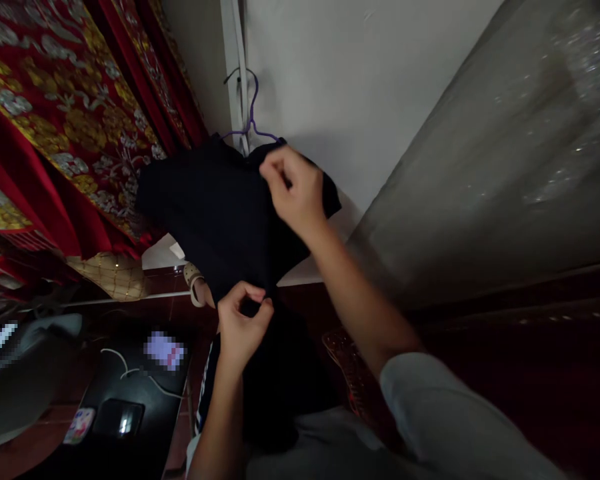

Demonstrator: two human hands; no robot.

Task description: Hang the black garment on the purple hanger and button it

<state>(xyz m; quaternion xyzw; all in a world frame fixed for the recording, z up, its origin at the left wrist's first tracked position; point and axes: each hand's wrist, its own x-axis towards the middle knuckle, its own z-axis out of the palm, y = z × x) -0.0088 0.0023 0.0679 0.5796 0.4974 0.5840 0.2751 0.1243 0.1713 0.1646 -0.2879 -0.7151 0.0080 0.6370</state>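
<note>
A dark navy garment hangs on a purple wire hanger hooked to a white frame on the wall. My right hand is raised at the garment's upper right, near the collar, with its fingers pinched on the cloth. Lower down, my left hand grips the garment's bottom edge with curled fingers. More dark cloth falls below my left hand toward my lap.
A red and gold patterned curtain hangs at the left. A grey shiny curtain or panel fills the right. Below left lie a black surface with a white cable and small items, and a grey cloth. A reddish mesh basket sits under my right forearm.
</note>
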